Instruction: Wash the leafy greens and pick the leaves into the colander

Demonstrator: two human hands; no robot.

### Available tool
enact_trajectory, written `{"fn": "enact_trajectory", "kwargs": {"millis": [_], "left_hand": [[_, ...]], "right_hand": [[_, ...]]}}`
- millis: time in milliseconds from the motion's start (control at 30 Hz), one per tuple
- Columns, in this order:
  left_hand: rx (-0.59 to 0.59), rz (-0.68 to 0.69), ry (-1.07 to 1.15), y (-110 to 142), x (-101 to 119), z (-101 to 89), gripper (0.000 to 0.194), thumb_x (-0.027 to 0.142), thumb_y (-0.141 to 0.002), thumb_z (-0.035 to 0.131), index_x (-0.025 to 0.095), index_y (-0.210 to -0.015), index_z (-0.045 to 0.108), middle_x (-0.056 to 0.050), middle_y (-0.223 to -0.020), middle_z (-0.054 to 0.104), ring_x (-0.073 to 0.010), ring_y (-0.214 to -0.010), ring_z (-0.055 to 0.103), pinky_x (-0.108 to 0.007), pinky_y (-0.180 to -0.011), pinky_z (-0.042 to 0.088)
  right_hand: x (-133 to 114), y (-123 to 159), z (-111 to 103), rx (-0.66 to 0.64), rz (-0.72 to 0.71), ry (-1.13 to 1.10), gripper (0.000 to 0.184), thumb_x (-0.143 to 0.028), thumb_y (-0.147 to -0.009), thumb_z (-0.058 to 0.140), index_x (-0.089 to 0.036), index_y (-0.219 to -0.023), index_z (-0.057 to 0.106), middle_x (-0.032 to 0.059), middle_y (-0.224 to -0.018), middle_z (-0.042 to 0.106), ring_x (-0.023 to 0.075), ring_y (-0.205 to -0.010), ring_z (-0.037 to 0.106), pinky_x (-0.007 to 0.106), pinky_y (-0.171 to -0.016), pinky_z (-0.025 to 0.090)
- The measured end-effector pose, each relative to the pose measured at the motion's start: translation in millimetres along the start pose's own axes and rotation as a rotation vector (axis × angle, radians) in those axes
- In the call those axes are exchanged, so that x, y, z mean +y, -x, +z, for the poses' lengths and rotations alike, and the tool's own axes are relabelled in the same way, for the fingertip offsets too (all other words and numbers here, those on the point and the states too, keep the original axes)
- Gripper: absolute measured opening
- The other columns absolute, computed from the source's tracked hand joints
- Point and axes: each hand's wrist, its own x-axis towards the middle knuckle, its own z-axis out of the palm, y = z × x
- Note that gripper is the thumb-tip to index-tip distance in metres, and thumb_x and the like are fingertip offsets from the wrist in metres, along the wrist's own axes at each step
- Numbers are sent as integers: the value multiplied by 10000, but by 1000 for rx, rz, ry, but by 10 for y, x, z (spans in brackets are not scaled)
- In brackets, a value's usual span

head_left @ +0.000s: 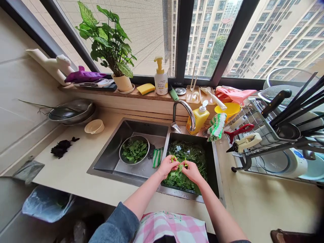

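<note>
The left grip (168, 166) and the right grip (191, 171) are closing their thumbs and fingers together on a green sprig (180, 167), one from nine o'clock and the other from three; whether the fingertips of the two sides are touching each other is too small to tell. The sprig is probably handling as something very light, soft and wet: slippery on the leaf, bruising easily, with the stem likely being the stiffest part. The stem is offering the best hold, in a light fingertip pinch, as a hard squeeze could be crushing the leaves.

The sprig is lying right between the two grips, above the right basin (213, 179). Loose greens (182, 182) are filling that basin, the brighter leaves sitting just beneath at six o'clock and darker stalks lying in water toward twelve. Between nine and ten o'clock, well apart from the grips, a round strainer (134, 164) is holding picked-looking leaves (134, 150) in the left basin (106, 162), with a striped green-and-white scrubber (158, 158) lying nearer.
</note>
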Motion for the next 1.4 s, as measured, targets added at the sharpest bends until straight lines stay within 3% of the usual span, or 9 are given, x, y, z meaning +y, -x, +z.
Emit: {"fn": "enact_trajectory", "kwargs": {"millis": [167, 300, 600, 767, 900, 1067, 1167, 1300, 1400], "left_hand": [[41, 29, 153, 3, -64, 32, 343, 233, -579, 755, 156, -752, 469, -1, -693, 612, -58, -535, 549, -169, -530, 447], [131, -14, 288, -1, -52, 23, 287, 153, -643, 709, 162, -761, 448, -4, -694, 616, -68, -543, 567, -183, -554, 474], [242, 4, 330, -11, -102, -2, 299, 107, -678, 683, 174, -758, 403, -29, -732, 646, -102, -617, 626, -214, -616, 517], [219, 69, 173, 10, -112, 10, 333, 228, -630, 728, 174, -741, 419, -18, -738, 648, -89, -596, 616, -212, -606, 520], [217, 125, 17, 16, -109, 26, 333, 284, -605, 730, 170, -725, 441, 3, -654, 625, -98, -570, 606, -209, -564, 512], [206, 168, -86, -16, -206, 20, 276, 268, -630, 695, 167, -713, 452, -23, -735, 644, -110, -585, 611, -236, -566, 514], [192, 248, -133, -27, -275, 30, 242, 242, -626, 692, 159, -682, 471, -39, -782, 650, -119, -635, 621, -248, -607, 516], [188, 255, 5, 8, -236, 91, 269, 250, -613, 704, 162, -665, 455, -42, -820, 659, -124, -699, 633, -256, -670, 516], [241, 183, 163, 34, -143, 109, 329, 262, -580, 736, 165, -678, 437, -41, -825, 662, -122, -678, 640, -271, -689, 517]], "right_hand": [[28, -43, 104, 118, -20, -108, 85, -233, -629, 489, -180, -587, 542, -43, -514, 465, 82, -477, 332, 201, -466, 246], [95, -83, 168, 201, 174, -514, 209, -392, -657, 536, -184, -642, 528, -29, -542, 503, 108, -509, 414, 217, -503, 327], [182, -56, 157, -42, 271, -840, 344, -512, -597, 648, -193, -675, 546, -27, -605, 560, 128, -577, 492, 245, -591, 392], [200, -45, 151, -59, 257, -853, 338, -505, -633, 634, -193, -693, 520, -41, -600, 530, 108, -550, 462, 229, -565, 370], [171, -18, 125, -81, 210, -689, 317, -466, -664, 618, -191, -647, 461, -65, -540, 460, 83, -505, 393, 212, -524, 312], [173, -41, 178, 13, 116, -377, 255, -401, -674, 560, -180, -574, 482, -47, -545, 467, 89, -522, 373, 222, -537, 300], [194, -92, 269, 165, 147, -278, 200, -372, -652, 529, -189, -573, 510, -48, -520, 470, 95, -496, 359, 224, -514, 288], [180, -131, 350, 305, 325, -517, 219, -417, -627, 525, -205, -589, 485, -44, -496, 499, 117, -485, 429, 228, -500, 331], [132, -97, 318, 193, 335, -739, 266, -466, -628, 556, -208, -658, 499, -30, -546, 556, 137, -525, 504, 241, -539, 388]]}}
